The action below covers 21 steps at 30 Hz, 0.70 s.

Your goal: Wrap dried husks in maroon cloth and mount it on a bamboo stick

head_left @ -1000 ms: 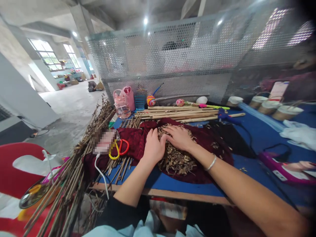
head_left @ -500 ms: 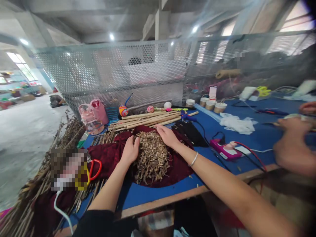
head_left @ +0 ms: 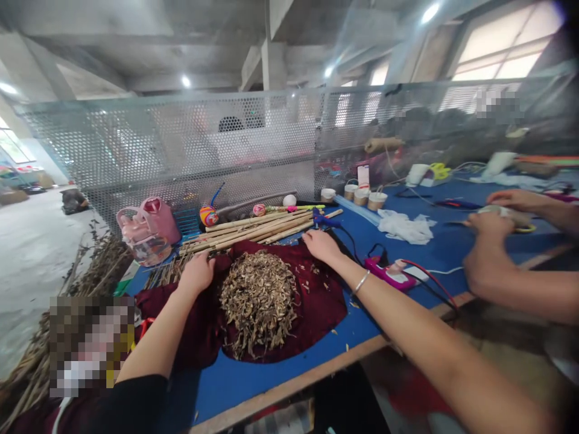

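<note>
Both hands have spread off the dried-leaf heap: left hand and right hand clutch maroon cloth.

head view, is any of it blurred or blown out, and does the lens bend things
Head view: the window at top right is blown out; ceiling lamps flare; the co-worker's hands at right are smeared, as is the frame edge; the mesh screen bows with wide-angle distortion; the pile of dried bits and both hands, left and right, stay fairly sharp.
</note>
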Tool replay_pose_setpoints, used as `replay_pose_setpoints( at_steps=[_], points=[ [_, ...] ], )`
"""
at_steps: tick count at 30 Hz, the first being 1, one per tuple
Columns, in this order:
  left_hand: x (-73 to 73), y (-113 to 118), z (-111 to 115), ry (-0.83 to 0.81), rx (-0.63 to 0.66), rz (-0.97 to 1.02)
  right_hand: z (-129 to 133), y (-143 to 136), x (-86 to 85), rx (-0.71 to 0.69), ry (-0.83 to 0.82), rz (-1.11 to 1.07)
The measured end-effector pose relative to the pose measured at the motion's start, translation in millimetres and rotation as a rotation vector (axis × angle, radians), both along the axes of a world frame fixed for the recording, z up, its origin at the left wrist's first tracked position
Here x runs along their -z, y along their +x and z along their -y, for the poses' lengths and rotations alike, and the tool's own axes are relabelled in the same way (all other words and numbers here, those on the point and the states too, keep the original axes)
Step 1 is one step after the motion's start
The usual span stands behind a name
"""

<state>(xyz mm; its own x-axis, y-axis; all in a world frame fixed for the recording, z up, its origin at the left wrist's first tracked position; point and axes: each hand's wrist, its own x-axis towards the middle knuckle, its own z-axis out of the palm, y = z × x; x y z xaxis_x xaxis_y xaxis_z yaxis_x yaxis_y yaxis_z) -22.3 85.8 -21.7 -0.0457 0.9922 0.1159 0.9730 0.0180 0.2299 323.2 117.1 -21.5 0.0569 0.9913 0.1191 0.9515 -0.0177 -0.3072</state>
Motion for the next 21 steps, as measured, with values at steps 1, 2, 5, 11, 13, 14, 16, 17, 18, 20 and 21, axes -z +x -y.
replay_pose_setpoints(
  at_steps=[1,2,5,11,13,14,16,17,18,20,21],
  points=[
    [2.0,-6,-1,-0.029,-0.035,-0.043,-3,14,0.4,0.092,-0.028,0.031],
    [4.6,-11,-1,-0.057,-0.058,-0.072,-7,26,2.4,0.162,-0.057,0.049],
    [11.3,-14,0,-0.095,-0.084,-0.136,-17,45,12.7,0.247,-0.166,0.104],
    [6.6,-2,9,-0.022,-0.051,-0.134,-19,38,19.7,0.106,-0.155,0.182],
    [4.8,3,15,0.033,-0.058,-0.103,-17,36,16.0,0.03,-0.105,0.186],
    [5.2,6,19,0.07,-0.06,-0.079,-17,35,13.2,-0.011,-0.075,0.182],
    [9.2,11,27,0.146,-0.061,-0.031,-23,32,6.1,-0.088,-0.005,0.164],
    [12.7,14,31,0.175,-0.063,-0.012,-28,29,2.0,-0.122,0.033,0.154],
    [17.0,16,34,0.196,-0.067,0.003,-34,25,-2.2,-0.149,0.069,0.145],
    [26.3,19,40,0.211,-0.073,0.024,-50,13,-10.4,-0.186,0.121,0.132],
    [30.7,19,42,0.204,-0.073,0.033,-59,5,-13.8,-0.2,0.136,0.129]
  ],
)
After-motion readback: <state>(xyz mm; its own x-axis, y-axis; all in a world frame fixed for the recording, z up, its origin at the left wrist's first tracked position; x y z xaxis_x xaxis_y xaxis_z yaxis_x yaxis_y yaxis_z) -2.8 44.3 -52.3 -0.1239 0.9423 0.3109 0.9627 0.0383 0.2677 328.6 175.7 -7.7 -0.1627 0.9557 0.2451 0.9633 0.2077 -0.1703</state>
